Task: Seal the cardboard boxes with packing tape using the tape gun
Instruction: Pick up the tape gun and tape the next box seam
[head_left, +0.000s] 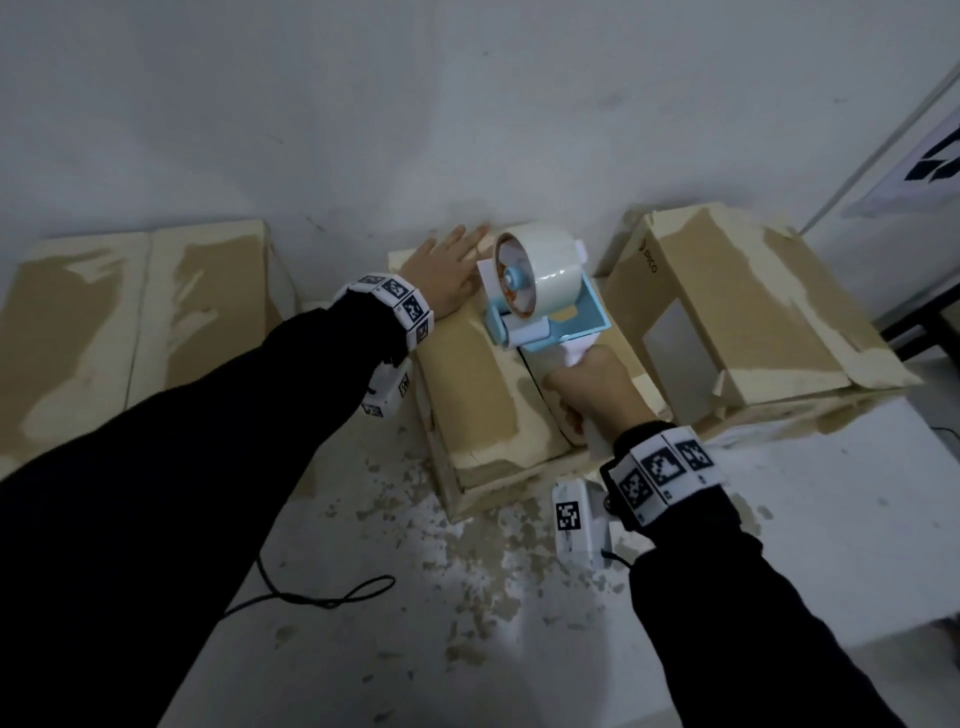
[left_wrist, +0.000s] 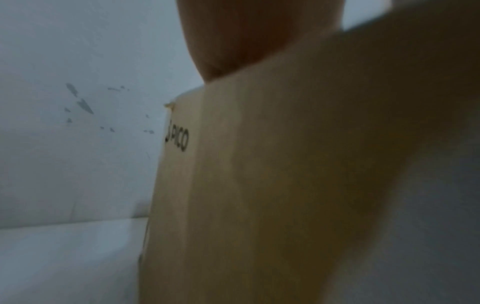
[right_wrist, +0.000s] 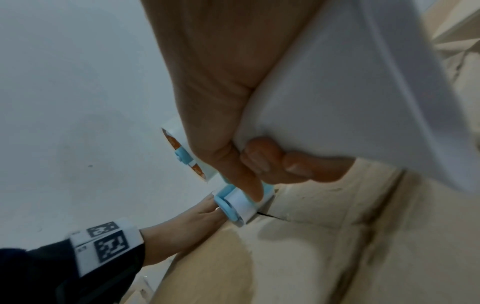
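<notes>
Two hands | left hand (head_left: 451, 270) flat on box (head_left: 478, 405) | right hand (head_left: 592, 389) gripping tape gun (head_left: 540, 296) handle

My pale blue and white plastic tape gun (head_left: 540, 306) carries a milky white tape roll (head_left: 535, 265); brown cardboard boxes (head_left: 483, 395) show torn cream patches; black-and-white checker-coded wristbands (head_left: 660, 467) over black sleeves (head_left: 156, 493)

Legible text: "PICO" in dark print, with a small round logo mark before it, on the side wall of the cardboard box (head_left: 737, 306) to the right of the right hand (head_left: 589, 384). Same "PICO" wording on the box wall (left_wrist: 233, 164) under the left hand (left_wrist: 233, 41), left-wrist view. Wristband markers (head_left: 660, 467): black-and-white coded squares, small print unreadable.
</notes>
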